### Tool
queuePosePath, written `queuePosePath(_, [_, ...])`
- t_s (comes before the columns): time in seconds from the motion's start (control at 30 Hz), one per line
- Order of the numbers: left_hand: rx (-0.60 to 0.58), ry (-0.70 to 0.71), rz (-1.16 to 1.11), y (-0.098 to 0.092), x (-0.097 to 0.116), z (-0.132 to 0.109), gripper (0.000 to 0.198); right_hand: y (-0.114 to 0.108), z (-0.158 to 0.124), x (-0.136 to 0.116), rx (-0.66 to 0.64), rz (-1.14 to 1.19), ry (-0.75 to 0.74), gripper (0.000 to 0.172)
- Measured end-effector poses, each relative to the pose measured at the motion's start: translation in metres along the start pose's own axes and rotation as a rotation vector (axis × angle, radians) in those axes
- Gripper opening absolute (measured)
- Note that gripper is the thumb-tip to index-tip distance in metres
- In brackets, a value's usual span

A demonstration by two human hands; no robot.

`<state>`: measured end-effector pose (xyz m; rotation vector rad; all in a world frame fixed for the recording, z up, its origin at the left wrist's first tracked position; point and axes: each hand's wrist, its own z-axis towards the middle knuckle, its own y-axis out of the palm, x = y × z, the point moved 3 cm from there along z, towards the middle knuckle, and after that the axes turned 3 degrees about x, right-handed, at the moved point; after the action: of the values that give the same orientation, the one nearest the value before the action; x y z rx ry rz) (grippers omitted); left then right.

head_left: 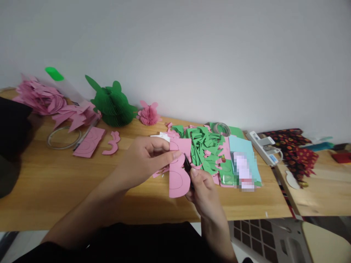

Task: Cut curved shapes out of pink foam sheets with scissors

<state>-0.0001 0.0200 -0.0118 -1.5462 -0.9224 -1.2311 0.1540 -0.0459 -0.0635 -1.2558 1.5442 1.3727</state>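
Between the thumb and fingers of my left hand (149,159) is a piece of pink paper (178,180) with curved outlines drawn on it. Its lower right edge is cut round, and the upper part is still square. My right hand (203,188) grips black scissors (187,164), whose blades touch the right side of the paper. Most of the handles are hidden by my fingers. Behind the paper lies a heap of green paper scraps (204,146) mixed with pink ones. To the left are a marked pink sheet (88,143) and a curved pink cutout (112,143).
Along the wall stand a green honeycomb paper figure (115,104), a small pink one (149,114) and crumpled pink paper (41,96). A tape roll (221,129), blue paper (241,144) and a power strip (264,146) lie right. A tape ring (63,138) is at left.
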Motion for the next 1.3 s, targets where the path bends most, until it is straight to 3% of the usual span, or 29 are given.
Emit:
queuePosePath(0.3, [-0.032, 0.004, -0.116, 0.007, -0.003, -0.002, 0.017, -0.001, 0.002, 0.001, 0.062, -0.059, 0.014, 0.051])
queuePosePath(0.63, [0.016, 0.067, 0.023, 0.002, 0.004, -0.003, 0.025, 0.002, 0.001, -0.005, -0.021, -0.040, -0.007, 0.048])
queuePosePath(0.9, [-0.035, 0.055, 0.120, -0.002, 0.011, -0.005, 0.028, 0.001, -0.001, -0.008, -0.029, -0.105, 0.002, 0.049])
queuePosePath(1.3, [-0.053, 0.073, 0.083, -0.004, 0.006, -0.004, 0.026, 0.000, 0.001, -0.010, -0.036, -0.178, -0.023, 0.050])
